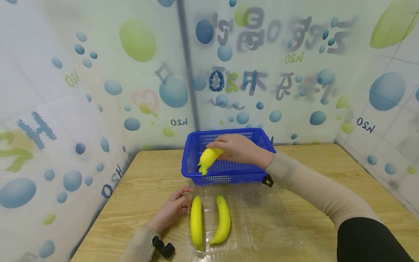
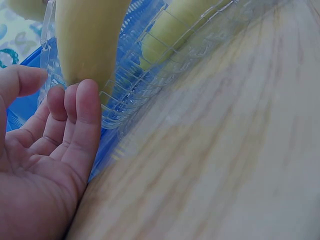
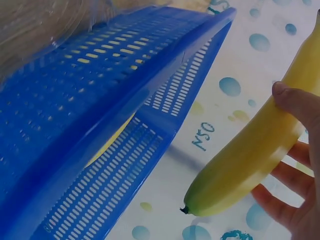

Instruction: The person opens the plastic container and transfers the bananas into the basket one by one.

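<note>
My right hand [image 1: 239,147] grips a yellow banana [image 1: 211,158] over the blue plastic basket [image 1: 229,178]. In the right wrist view, the thumb lies on one side of this banana [image 3: 245,160] and the fingers on the other, its dark tip pointing down. My left hand [image 1: 173,209] touches the left wall of a clear plastic clamshell box [image 1: 209,214], fingers fairly straight and thumb apart. Inside the box lie two bananas, one along the left side [image 1: 196,223] and a curved one [image 1: 222,222] to its right.
A strip of another yellow thing [image 3: 111,142] shows inside the basket in the right wrist view. The clear lid [image 1: 268,218] lies folded out to the right on the wooden table [image 1: 157,171]. A patterned curtain [image 1: 147,76] hangs behind the table and along its sides.
</note>
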`<action>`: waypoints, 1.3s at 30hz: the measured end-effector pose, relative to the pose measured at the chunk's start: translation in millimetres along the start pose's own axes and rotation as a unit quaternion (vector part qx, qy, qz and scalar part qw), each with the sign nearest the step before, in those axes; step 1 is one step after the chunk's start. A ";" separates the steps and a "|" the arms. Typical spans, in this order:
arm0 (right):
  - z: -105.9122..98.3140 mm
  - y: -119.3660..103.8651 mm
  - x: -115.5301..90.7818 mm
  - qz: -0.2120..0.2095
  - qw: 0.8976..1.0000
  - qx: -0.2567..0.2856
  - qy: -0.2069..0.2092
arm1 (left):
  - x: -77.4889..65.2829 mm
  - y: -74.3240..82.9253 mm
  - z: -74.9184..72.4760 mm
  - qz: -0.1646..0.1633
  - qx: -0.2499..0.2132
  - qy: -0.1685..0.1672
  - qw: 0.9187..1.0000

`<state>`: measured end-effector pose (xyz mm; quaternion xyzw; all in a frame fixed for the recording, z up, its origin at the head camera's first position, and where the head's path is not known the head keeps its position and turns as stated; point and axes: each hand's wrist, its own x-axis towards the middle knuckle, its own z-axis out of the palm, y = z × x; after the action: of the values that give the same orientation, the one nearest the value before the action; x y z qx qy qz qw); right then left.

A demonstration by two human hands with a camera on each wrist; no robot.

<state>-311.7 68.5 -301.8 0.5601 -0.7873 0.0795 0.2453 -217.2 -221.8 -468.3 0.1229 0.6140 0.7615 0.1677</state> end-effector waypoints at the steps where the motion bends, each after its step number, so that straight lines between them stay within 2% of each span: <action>1: 0.0 1.7 -0.2 0.006 1.000 -0.001 -0.004 | 0.0 0.0 0.2 -0.002 0.001 0.002 1.000; 8: 0.1 13.5 0.0 0.064 0.997 0.001 -0.047 | 0.4 -0.4 1.0 -0.004 0.006 0.009 1.000; 16: 1.6 29.8 1.2 0.144 0.985 0.002 -0.095 | 0.8 -0.2 0.1 0.009 0.006 -0.004 1.000; 26: 6.1 47.2 1.2 0.191 0.974 0.014 -0.124 | 0.5 -1.7 -0.8 0.010 0.006 -0.005 1.000; 39: 11.6 64.9 -2.4 0.253 0.954 0.019 -0.161 | 0.5 0.3 0.6 0.007 0.006 -0.007 1.000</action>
<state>-374.3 89.3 -303.3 0.3522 -0.9306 0.0630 0.0767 -217.4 -221.1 -467.9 0.1337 0.6166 0.7580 0.1655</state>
